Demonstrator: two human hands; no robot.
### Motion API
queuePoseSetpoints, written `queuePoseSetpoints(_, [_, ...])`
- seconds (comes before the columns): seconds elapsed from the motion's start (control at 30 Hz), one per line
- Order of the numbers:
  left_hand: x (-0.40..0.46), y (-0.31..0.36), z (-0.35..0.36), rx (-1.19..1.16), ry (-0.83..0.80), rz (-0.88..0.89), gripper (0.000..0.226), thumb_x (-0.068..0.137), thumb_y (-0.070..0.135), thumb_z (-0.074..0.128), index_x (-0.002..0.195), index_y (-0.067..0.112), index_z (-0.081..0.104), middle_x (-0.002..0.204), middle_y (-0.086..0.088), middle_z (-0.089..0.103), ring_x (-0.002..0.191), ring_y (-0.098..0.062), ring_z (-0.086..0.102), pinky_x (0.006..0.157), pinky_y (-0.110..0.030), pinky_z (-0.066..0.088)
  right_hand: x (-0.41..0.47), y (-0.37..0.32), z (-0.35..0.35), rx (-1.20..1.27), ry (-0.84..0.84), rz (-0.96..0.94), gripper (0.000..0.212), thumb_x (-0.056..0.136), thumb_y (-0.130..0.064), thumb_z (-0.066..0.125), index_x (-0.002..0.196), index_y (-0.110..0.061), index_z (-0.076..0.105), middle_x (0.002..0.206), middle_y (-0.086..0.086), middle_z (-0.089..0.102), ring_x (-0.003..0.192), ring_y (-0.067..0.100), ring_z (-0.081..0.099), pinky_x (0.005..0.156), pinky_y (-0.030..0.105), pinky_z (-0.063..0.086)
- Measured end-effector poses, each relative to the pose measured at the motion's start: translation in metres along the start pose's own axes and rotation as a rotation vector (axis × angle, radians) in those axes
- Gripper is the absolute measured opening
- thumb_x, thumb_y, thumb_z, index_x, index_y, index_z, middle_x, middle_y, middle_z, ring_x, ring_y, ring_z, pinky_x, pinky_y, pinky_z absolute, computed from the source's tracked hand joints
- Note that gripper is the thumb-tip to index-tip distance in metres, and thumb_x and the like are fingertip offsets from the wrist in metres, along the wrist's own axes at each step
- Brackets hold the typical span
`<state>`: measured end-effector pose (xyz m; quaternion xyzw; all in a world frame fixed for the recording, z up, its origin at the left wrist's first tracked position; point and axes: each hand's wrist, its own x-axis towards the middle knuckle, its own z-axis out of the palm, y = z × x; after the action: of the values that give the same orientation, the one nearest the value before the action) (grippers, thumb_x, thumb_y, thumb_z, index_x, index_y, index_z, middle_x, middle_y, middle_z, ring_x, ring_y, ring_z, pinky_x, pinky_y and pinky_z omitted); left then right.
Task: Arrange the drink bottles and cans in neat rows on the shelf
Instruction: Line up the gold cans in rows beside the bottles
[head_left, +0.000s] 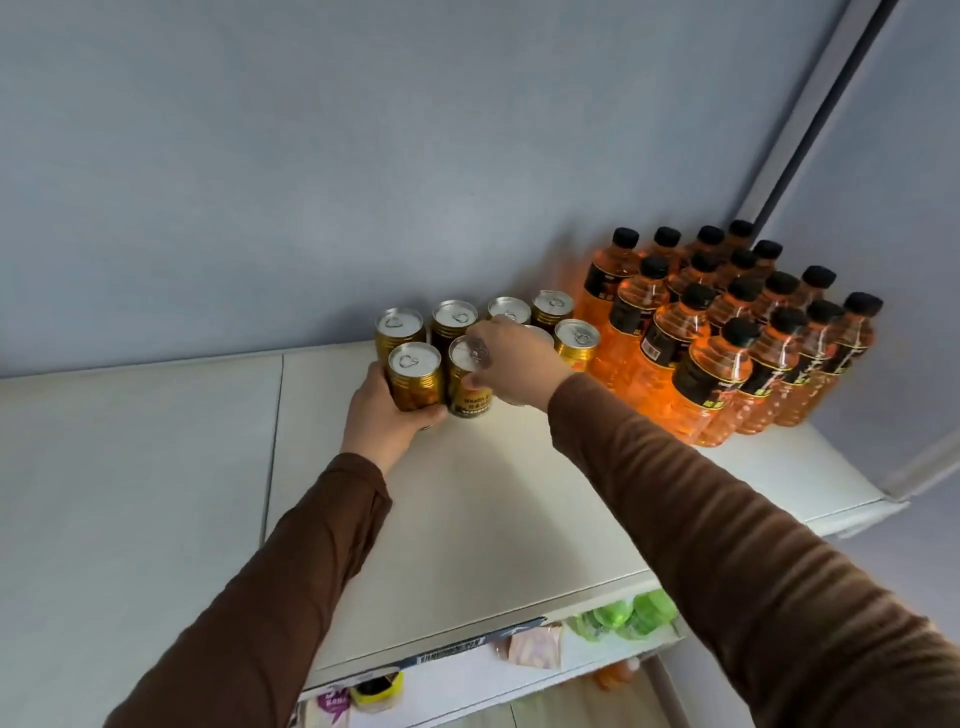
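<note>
To do this step well, slide the two front cans back until they touch the rear row and line up with it, keeping them upright and not knocking the neighbours. The left hand is wrapped around the front-left can; the right hand grips the top of the can beside it. The cans are gold with silver pull-tab lids, standing in two rows near the back of the shelf, just beside the orange bottles with black caps, already neatly ranked.
</note>
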<state>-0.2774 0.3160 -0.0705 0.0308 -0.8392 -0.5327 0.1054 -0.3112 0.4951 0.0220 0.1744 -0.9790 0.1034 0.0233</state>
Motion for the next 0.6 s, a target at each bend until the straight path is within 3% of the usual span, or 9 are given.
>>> queuePoseSetpoints(0.17, [-0.004,-0.003,-0.004,0.024,-0.062,-0.008,0.077,0.065,0.031,0.092,0.127,0.019,0.048,0.127,0.0,0.062,0.114,-0.019,0.059,0.096,-0.034,0.048,0.013,0.008,-0.013,-0.134,-0.096,-0.137,0.041,0.084,-0.036,0.067,0.118,-0.015,0.06,0.11,0.008,0.062,0.113,0.029,0.049,0.076,0.034,0.039])
queuePoseSetpoints(0.33, [-0.008,-0.008,-0.008,0.012,-0.059,-0.045,0.076,0.067,0.03,0.091,0.128,0.017,0.048,0.126,-0.001,0.063,0.113,-0.02,0.062,0.101,-0.042,0.05,0.019,0.009,-0.034,-0.3,-0.165,-0.324,0.072,0.083,-0.028,0.074,0.147,-0.025,0.042,0.127,0.007,0.061,0.12,0.03,0.051,0.094,0.04,0.042])
queuePoseSetpoints(0.4, [-0.008,-0.007,-0.005,0.027,-0.039,-0.04,0.073,0.068,0.029,0.09,0.126,0.017,0.049,0.125,-0.001,0.064,0.11,-0.019,0.063,0.099,-0.038,0.051,0.021,0.006,-0.036,-0.383,-0.21,-0.373,0.078,0.082,-0.03,0.076,0.149,-0.028,0.038,0.131,0.006,0.057,0.121,0.029,0.051,0.091,0.04,0.043])
queuePoseSetpoints(0.5, [-0.01,-0.007,-0.002,0.047,-0.01,-0.027,0.07,0.069,0.03,0.09,0.125,0.016,0.051,0.123,-0.002,0.066,0.107,-0.018,0.064,0.093,-0.031,0.05,0.023,0.002,-0.035,-0.454,-0.189,-0.443,0.068,0.081,-0.032,0.076,0.141,-0.027,0.046,0.122,0.005,0.06,0.111,0.027,0.056,0.071,0.034,0.035])
queuePoseSetpoints(0.6, [-0.009,-0.008,-0.001,0.05,-0.014,-0.028,0.07,0.07,0.028,0.089,0.128,0.015,0.052,0.123,-0.001,0.065,0.108,-0.018,0.063,0.095,-0.032,0.05,0.025,0.001,-0.035,-0.435,-0.159,-0.447,0.063,0.079,-0.031,0.077,0.136,-0.027,0.05,0.118,0.003,0.061,0.108,0.027,0.058,0.069,0.033,0.032])
